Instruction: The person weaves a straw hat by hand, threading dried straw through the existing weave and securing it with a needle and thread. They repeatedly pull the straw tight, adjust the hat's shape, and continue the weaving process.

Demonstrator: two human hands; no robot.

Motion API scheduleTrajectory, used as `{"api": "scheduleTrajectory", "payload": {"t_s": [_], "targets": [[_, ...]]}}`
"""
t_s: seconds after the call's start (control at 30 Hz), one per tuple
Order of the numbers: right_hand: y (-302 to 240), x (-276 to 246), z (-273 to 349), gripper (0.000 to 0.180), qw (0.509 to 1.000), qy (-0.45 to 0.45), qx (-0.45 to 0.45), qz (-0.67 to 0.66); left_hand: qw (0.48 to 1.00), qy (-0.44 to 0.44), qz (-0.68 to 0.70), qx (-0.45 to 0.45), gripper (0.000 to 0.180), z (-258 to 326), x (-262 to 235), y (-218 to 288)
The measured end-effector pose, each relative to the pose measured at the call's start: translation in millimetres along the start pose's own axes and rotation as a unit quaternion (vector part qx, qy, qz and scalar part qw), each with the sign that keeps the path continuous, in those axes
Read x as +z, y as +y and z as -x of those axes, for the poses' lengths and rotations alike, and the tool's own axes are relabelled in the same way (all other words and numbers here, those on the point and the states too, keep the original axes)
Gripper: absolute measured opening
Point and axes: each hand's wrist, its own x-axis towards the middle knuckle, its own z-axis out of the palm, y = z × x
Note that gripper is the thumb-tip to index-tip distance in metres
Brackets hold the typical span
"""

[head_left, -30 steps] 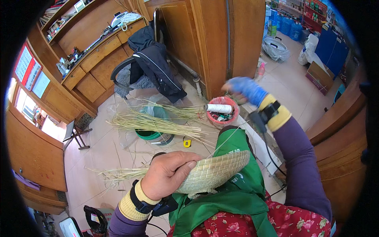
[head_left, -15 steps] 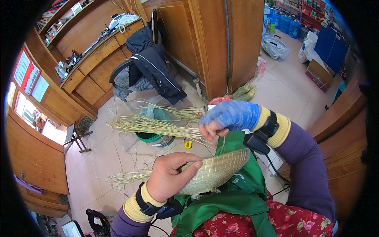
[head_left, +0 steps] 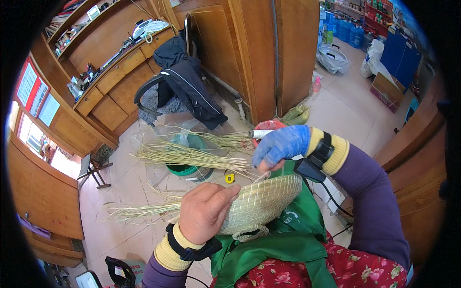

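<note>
Holds the woven straw basket tilted over the green apron, pinching its rim with the bare left hand and a thin strand with the gloved right hand. Looks light and springy, yet stiff; best gripped along the rim.

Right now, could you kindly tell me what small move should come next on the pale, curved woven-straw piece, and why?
I would probably firm the bare left hand on the pale, curved woven-straw piece, since the blue-gloved right hand has its fingertips close to the upper rim, where a tug could tilt it.
</note>
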Motion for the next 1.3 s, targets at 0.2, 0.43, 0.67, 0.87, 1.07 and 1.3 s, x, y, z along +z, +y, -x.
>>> {"api": "scheduleTrajectory", "payload": {"t_s": [0.2,0.43,0.67,0.87,1.07,1.3], "targets": [[-14,4,-5,0.032,1.0,0.023,-0.005,-0.017,0.995,-0.032,0.082,-0.052,0.028,-7,4,-1],[-2,1,-30,0.02,0.973,-0.221,0.039,0.052,0.976,-0.053,0.154,-0.145,0.019,-3,-1,9],[-23,15,1,0.03,0.991,0.064,-0.101,-0.066,0.98,-0.057,0.154,-0.116,0.024,-10,-1,2],[-18,61,-24,0.025,0.913,0.143,-0.117,-0.364,0.982,-0.066,0.152,-0.088,0.033,-6,2,0],[-28,59,-48,0.025,0.846,0.166,-0.132,-0.488,0.981,-0.05,0.156,-0.101,0.032,-2,1,-2],[-41,90,-13,0.024,0.823,0.217,-0.172,-0.496,0.937,-0.114,0.243,-0.222,0.03,-6,-15,33]]}}
